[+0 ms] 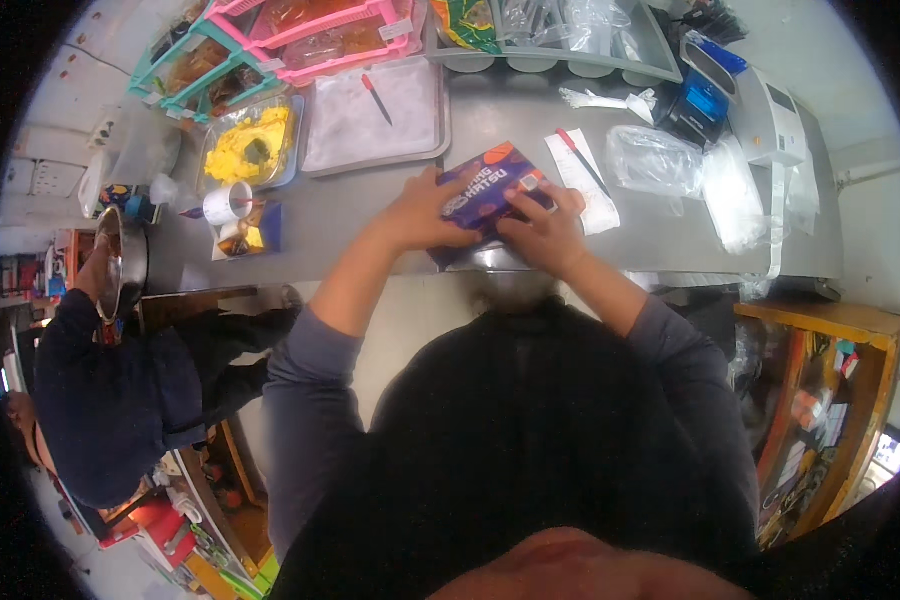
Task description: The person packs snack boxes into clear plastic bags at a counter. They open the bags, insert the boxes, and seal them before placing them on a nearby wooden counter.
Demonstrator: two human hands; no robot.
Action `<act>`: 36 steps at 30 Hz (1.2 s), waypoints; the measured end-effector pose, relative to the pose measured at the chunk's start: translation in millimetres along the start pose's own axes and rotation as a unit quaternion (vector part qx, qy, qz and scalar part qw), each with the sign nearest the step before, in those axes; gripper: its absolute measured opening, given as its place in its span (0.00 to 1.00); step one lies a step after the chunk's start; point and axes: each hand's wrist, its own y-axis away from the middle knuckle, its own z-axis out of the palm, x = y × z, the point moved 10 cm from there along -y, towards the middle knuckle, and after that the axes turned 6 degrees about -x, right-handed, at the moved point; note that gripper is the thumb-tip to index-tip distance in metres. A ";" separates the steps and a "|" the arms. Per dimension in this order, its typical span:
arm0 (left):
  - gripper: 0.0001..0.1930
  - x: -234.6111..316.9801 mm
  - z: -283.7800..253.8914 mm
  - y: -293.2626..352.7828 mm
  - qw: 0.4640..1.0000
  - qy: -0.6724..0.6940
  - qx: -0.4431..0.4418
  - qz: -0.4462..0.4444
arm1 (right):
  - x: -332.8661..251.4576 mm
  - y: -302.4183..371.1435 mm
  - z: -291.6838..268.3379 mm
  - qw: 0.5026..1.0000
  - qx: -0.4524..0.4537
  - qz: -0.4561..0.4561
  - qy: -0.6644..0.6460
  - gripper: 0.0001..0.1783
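A purple and orange cardboard box [492, 172] sits at the near edge of the steel counter, between my hands. My left hand [425, 212] grips its left side, the fingers reaching over the printed face. From the right, my right hand [548, 222] holds the other side with bent fingers pressed on the top. What lies under the box is mostly hidden; a shiny rounded metal rim [495, 260] shows just below it. Close by on the right lies a white paper slip [598, 212] with a red pen [582, 160] across it.
Behind the box are a paper-lined tray [370, 145], a container of yellow food [245, 150] and a grey divided bin [570, 68]. Plastic tubs [655, 160] and a white printer [770, 120] stand right. At far left another person [120, 390] holds a metal bowl [130, 265].
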 end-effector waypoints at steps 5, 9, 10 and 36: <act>0.50 28.1 2.9 14.8 0.986 -0.157 0.050 -0.009 | 15.1 23.1 -3.3 0.980 -0.047 0.082 -0.174 0.11; 0.51 30.2 3.2 19.8 0.972 -0.216 0.095 0.018 | 87.8 96.3 -12.2 0.930 -0.065 0.362 -0.018 0.17; 0.50 31.9 -3.7 24.6 0.970 -0.188 0.147 0.037 | 92.1 98.5 -13.3 0.928 -0.081 0.364 0.011 0.18; 0.31 -86.8 92.9 39.5 0.713 0.670 0.186 -0.093 | 61.9 47.5 10.9 0.799 0.036 0.445 -0.402 0.21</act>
